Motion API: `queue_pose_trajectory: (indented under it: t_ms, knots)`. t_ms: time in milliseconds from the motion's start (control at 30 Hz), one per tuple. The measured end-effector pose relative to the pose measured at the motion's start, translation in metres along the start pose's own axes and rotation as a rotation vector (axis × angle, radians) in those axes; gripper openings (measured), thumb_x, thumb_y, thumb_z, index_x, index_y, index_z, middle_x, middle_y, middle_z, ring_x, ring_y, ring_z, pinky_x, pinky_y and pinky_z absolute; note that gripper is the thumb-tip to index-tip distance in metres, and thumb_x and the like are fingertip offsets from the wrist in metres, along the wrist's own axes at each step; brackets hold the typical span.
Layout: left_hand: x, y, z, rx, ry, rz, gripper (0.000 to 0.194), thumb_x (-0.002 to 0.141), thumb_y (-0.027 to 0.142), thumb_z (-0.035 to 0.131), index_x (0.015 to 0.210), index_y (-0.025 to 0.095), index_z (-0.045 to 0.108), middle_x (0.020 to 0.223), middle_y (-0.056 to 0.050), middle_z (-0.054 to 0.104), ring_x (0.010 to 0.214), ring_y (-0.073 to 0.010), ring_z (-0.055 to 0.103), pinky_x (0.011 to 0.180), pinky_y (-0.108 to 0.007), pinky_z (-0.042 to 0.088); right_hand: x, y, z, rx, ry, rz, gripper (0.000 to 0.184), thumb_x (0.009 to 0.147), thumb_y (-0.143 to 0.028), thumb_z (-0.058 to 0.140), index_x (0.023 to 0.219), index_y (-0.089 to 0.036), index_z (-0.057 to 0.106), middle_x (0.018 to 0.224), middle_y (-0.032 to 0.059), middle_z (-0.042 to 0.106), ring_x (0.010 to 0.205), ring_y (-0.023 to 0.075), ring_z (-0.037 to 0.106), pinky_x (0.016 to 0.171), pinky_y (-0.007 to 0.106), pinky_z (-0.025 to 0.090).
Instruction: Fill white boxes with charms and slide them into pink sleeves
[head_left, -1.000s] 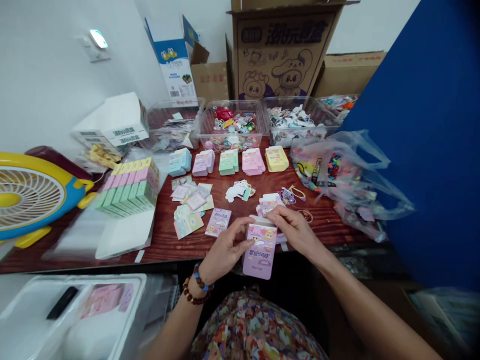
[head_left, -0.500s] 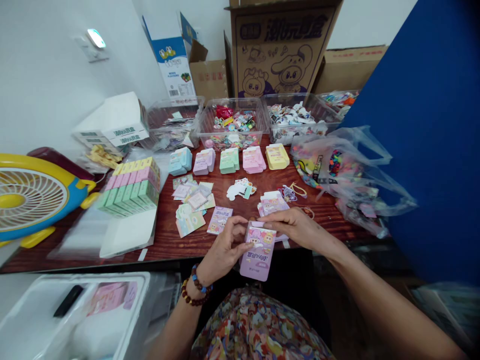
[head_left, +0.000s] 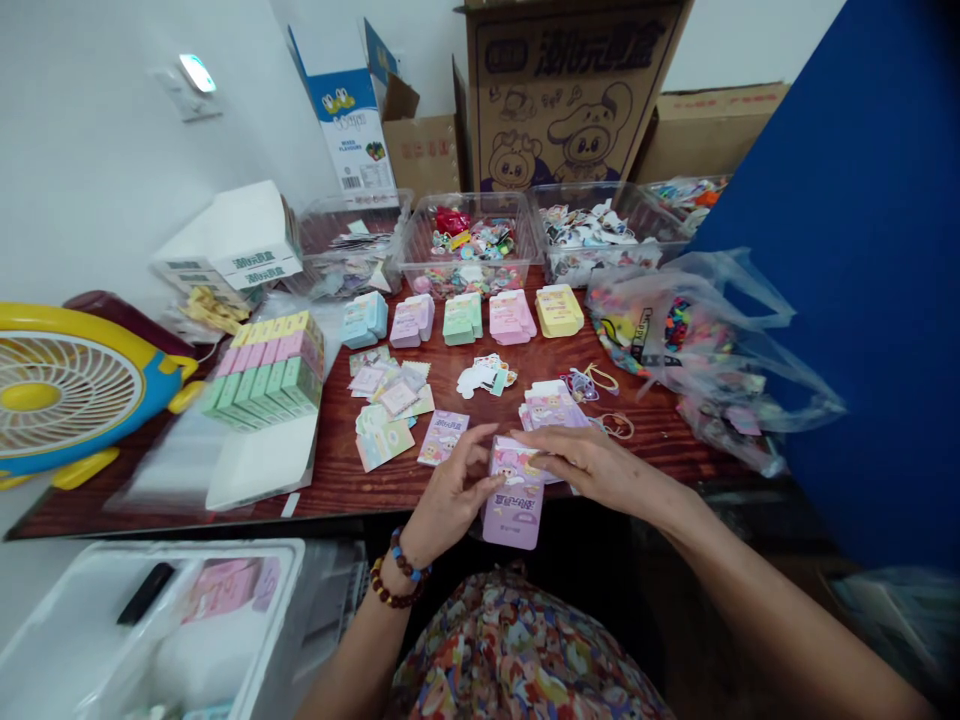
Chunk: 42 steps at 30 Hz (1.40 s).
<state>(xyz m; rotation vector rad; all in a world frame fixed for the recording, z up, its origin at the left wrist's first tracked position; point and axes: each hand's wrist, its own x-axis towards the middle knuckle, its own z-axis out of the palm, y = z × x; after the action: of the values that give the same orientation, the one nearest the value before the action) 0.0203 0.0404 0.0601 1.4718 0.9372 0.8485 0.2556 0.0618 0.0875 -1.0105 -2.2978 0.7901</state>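
A small purple cardboard box (head_left: 513, 515) with printed cartoon figures is held upright in front of my body, at the table's front edge. My left hand (head_left: 459, 488) grips its left side, thumb on the printed front. The fingers of my right hand (head_left: 589, 462) bend over the top right of the box, where the top flap lies folded down; the fingertips partly hide that edge. Just left of it, a purple printed card or flat box (head_left: 444, 438) rests on the table. Behind my right hand is a stack of flat purple boxes (head_left: 551, 405), partly covered.
Folded boxes, including a yellow one (head_left: 559, 310), form a row before clear plastic bins (head_left: 466, 275) of small items. Paper cards (head_left: 384, 440), stickers (head_left: 487, 376) and elastic cords (head_left: 592, 382) lie nearer. A fan (head_left: 56, 395) stands left, plastic bags (head_left: 682, 325) right.
The box's top flap, raised half a second ago, is now folded down. My right fingers have moved forward over the top edge. The view has shifted slightly.
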Motion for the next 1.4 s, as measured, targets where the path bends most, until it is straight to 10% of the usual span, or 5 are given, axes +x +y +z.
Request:
queue_pose_trajectory:
  t_ms: [767,967,1100,1233,1400]
  knots:
    - [0.007,-0.004,-0.002,-0.091,-0.122,-0.062,0.04,0.088,0.031,0.066,0.125,0.022,0.054,0.107,-0.005,0.067,0.096,-0.019,0.064,0.086,-0.031,0.051,-0.006,0.016,0.027,0.576,0.213,0.273,0.015,0.081,-0.034,0.072,0.086,-0.022,0.079,0.091,0.0046,0.074,0.082,0.0181,0.068,0.073,0.028,0.056]
    - [0.006,-0.009,-0.009,-0.115,0.145,0.007,0.06,0.094,0.039,0.055,0.148,0.03,0.03,0.128,-0.009,0.058,0.108,-0.0221,0.063,0.096,-0.042,0.051,0.026,0.024,0.038,1.15,0.51,0.636,0.029,0.06,-0.037,0.087,0.079,-0.02,0.073,0.073,0.0003,0.071,0.06,0.0125,0.064,0.05,0.021,0.054]
    - [0.004,-0.027,-0.001,0.2,0.265,0.225,0.111,0.066,0.037,0.086,0.152,0.033,0.016,0.158,-0.01,0.026,0.146,-0.0314,0.027,0.12,-0.05,0.025,0.042,0.005,0.066,1.354,0.281,0.713,0.029,0.06,-0.035,0.087,0.073,-0.017,0.068,0.064,-0.001,0.065,0.052,0.0093,0.059,0.047,0.019,0.051]
    - [-0.001,-0.036,0.0,0.263,0.478,0.228,0.097,0.073,0.035,0.081,0.15,0.029,0.021,0.152,-0.012,0.036,0.141,-0.0302,0.036,0.117,-0.049,0.031,0.052,0.0,0.092,1.249,-0.017,0.673,0.028,0.064,-0.039,0.08,0.074,-0.017,0.067,0.063,-0.0005,0.064,0.052,0.0114,0.057,0.049,0.024,0.051]
    - [-0.022,-0.038,-0.015,0.312,0.591,0.086,0.08,0.071,0.038,0.082,0.137,0.025,0.039,0.133,-0.01,0.054,0.124,-0.0284,0.053,0.106,-0.044,0.044,0.114,0.024,0.093,0.634,0.101,0.418,0.021,0.078,-0.038,0.063,0.075,-0.017,0.065,0.066,0.0002,0.063,0.059,0.0141,0.056,0.056,0.025,0.044]
